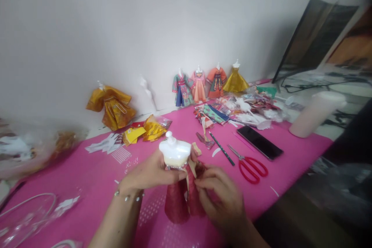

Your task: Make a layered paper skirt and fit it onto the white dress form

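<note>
"Mannequin (175,152): where's it being held?"
"Over the counter (110,178); the left hand's (151,172) grip is wrapping its waist."
"The red skirt (176,205)?"
"It's hanging below the mannequin, its opening gaping, unclosed. The right hand's (221,197) grip is pinching cream ribbon (192,168) beside the mannequin."

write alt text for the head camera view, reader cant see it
Two hands, left and right, hold a small white mannequin in a dark red skirt over a pink mat. Scissors, a pencil and a phone lie to the right; dressed mannequins stand by the wall.
</note>
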`<state>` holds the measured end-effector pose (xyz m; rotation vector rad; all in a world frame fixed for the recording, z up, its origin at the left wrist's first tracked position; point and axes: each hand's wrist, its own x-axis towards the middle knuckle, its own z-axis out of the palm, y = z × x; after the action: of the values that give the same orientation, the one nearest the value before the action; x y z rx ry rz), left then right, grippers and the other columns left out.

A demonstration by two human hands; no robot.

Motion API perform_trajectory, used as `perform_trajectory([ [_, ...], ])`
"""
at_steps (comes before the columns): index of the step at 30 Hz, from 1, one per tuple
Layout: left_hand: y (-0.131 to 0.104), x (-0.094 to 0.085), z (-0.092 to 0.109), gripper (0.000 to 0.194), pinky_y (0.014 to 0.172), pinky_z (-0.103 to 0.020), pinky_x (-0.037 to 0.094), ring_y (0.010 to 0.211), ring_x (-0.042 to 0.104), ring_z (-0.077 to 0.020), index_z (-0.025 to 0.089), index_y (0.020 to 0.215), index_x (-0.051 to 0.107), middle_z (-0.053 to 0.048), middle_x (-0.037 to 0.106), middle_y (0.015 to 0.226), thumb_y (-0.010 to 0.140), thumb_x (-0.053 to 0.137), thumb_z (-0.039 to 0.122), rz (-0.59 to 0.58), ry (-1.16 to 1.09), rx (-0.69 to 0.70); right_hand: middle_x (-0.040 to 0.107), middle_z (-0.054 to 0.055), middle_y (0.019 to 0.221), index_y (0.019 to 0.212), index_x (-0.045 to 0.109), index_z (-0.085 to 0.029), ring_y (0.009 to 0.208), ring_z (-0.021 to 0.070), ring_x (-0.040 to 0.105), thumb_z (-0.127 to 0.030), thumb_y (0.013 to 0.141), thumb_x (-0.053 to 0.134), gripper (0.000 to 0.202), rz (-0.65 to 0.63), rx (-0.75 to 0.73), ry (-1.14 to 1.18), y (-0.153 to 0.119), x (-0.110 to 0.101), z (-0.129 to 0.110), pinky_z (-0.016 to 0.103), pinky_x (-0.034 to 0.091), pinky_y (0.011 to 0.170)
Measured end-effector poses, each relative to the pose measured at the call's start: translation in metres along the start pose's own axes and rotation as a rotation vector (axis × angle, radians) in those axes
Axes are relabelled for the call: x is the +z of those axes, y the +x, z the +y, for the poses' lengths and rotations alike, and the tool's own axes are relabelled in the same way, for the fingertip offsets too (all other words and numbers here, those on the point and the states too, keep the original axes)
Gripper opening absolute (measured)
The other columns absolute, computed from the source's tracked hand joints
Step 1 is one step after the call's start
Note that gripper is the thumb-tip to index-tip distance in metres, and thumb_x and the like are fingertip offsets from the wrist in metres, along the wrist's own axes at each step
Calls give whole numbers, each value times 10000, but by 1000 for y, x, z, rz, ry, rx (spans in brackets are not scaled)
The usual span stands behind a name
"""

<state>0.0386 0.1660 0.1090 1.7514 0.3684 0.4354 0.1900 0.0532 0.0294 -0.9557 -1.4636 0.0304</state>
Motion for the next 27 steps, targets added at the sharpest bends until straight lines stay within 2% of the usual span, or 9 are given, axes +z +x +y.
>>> perform_trajectory([
  [2,0,-1,-2,255,862,-351,504,948,640,-222,190,986,644,-40,670,987,740,676,131,1,-14,9,643,41,795,825,659,-201,812,174,645,-25,826,606,185,17,172,155,-6,-1,4,287,526,744],
  [7,0,-4,-4,270,872,-352,513,953,654,-224,177,1045,629,-47,689,973,781,687,173,0,17,31,640,2,741,803,690,-212,676,129,584,-229,799,751,63,74,821,702,-20,-7,18,232,468,626],
  [10,-2,-4,-3,302,877,-365,517,966,658,-240,161,1067,627,-66,710,995,779,703,205,21,60,5,603,-8,649,802,701,-185,593,103,518,-307,764,799,162,107,1018,935,-19,-11,19,209,407,560],
  [14,-5,-4,1,343,859,-350,530,959,678,-245,173,1112,627,-69,734,1010,791,724,247,29,60,-46,575,-4,597,734,696,-157,544,98,471,-347,723,824,229,120,1095,1072,-10,-15,12,222,386,537],
  [18,-3,-3,2,373,883,-372,530,982,678,-261,162,1109,633,-92,736,1039,775,747,283,36,42,-35,577,8,619,764,720,-141,523,90,450,-390,671,844,294,124,1137,1079,-6,-19,9,226,380,525],
  [24,-4,-4,5,358,873,-350,531,962,681,-246,171,1106,655,-78,736,1026,775,749,270,70,73,-29,513,-24,614,774,647,-183,543,112,449,-343,696,822,249,31,1016,1004,-13,-22,22,248,405,546],
  [27,-12,-12,11,283,825,-312,541,904,685,-233,175,1004,683,-54,745,943,748,768,262,117,81,-26,519,-27,616,721,605,-180,546,105,450,-373,708,809,282,32,993,895,-11,-22,29,237,406,549],
])
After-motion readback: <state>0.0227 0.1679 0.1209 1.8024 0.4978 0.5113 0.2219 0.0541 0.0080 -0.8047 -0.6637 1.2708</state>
